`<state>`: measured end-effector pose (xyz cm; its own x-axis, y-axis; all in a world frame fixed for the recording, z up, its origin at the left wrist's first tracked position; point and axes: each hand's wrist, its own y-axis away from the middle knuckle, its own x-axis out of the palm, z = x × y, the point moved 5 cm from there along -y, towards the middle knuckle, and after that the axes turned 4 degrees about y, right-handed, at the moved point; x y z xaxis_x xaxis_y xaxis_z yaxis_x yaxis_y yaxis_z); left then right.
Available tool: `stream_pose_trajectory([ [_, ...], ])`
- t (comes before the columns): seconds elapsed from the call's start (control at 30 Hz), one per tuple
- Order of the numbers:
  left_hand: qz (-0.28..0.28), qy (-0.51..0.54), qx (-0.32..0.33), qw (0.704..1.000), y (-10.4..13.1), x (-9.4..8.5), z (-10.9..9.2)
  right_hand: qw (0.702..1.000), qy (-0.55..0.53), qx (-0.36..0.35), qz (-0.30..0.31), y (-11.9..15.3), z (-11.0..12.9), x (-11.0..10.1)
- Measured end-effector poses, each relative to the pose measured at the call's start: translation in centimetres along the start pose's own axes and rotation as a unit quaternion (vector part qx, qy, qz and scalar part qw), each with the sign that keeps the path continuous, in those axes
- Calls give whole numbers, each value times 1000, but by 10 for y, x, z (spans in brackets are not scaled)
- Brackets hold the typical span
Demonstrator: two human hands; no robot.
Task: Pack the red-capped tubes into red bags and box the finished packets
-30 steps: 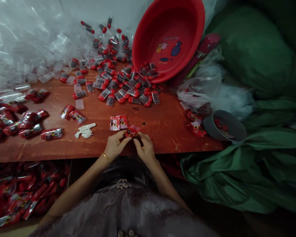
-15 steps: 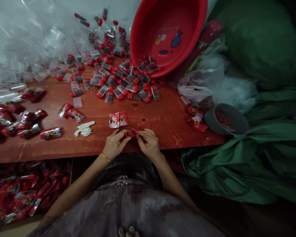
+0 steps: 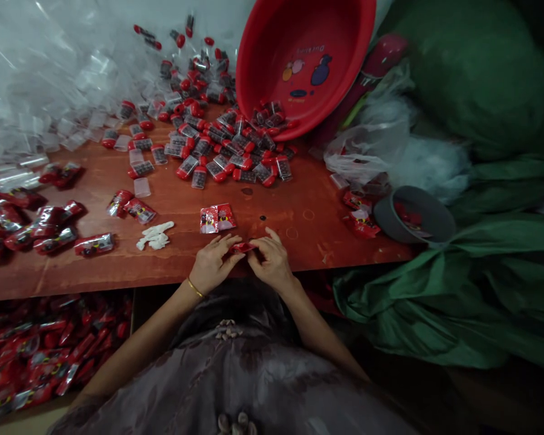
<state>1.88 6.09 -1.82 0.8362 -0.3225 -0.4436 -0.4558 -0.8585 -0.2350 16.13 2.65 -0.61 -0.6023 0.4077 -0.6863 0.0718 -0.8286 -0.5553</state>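
Note:
Between my two hands, at the table's front edge, is a small red printed plastic sleeve (image 3: 242, 247), mostly covered by my fingers. My left hand (image 3: 214, 263) pinches its left end. The other end is held by my right hand (image 3: 272, 261), whose index finger sticks up. Just beyond my hands two flat red and silver sleeves (image 3: 217, 218) lie side by side on the reddish-brown table (image 3: 185, 241). Farther back is a heap of small clear containers with red caps and dark contents (image 3: 226, 148).
A red basin (image 3: 308, 36) leans at the back. Clear plastic cases (image 3: 36, 78) pile up at the back left. Red wrapped packs (image 3: 49, 223) and white finger cots (image 3: 155, 235) lie left. A grey bowl (image 3: 383, 211) stands right, beside green cloth (image 3: 412, 302). A box of red packs (image 3: 40, 356) sits below.
My fingers have come closer together on the red sleeve, so less of it shows. My right index finger has lifted. Things on the table stay where they were.

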Motion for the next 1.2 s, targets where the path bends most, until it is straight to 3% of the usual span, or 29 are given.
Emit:
stream_pose_trajectory([
  [0.17, -10, -34, 24, 999, -2, 1, 8, 1000, -1, -5, -6, -2, 0, 4],
  [0.4, -19, -97, 88, 991, 2, 6, 15, 999, -26, 19, 44, 9, -13, 24],
  [0.5, -15, -113, 84, 990, 2, 7, 18, 993, -92, 40, 63, 8, -14, 19],
  [0.63, -15, -126, 88, 988, 2, 8, 21, 985, -128, 16, 117, 0, -5, 15],
  [0.77, -18, -151, 74, 986, 4, 11, 23, 988, -133, 17, 79, -5, -6, 19],
  [0.9, 3, -172, 48, 984, 4, 15, 25, 980, -180, 9, 89, -5, -9, 25],
  [1.07, 16, -162, 26, 986, 4, 17, 26, 984, -128, 12, 121, -9, -13, 28],
  [1.2, -18, -119, 38, 992, 13, 11, 21, 985, -119, 26, 123, -10, -15, 32],
])
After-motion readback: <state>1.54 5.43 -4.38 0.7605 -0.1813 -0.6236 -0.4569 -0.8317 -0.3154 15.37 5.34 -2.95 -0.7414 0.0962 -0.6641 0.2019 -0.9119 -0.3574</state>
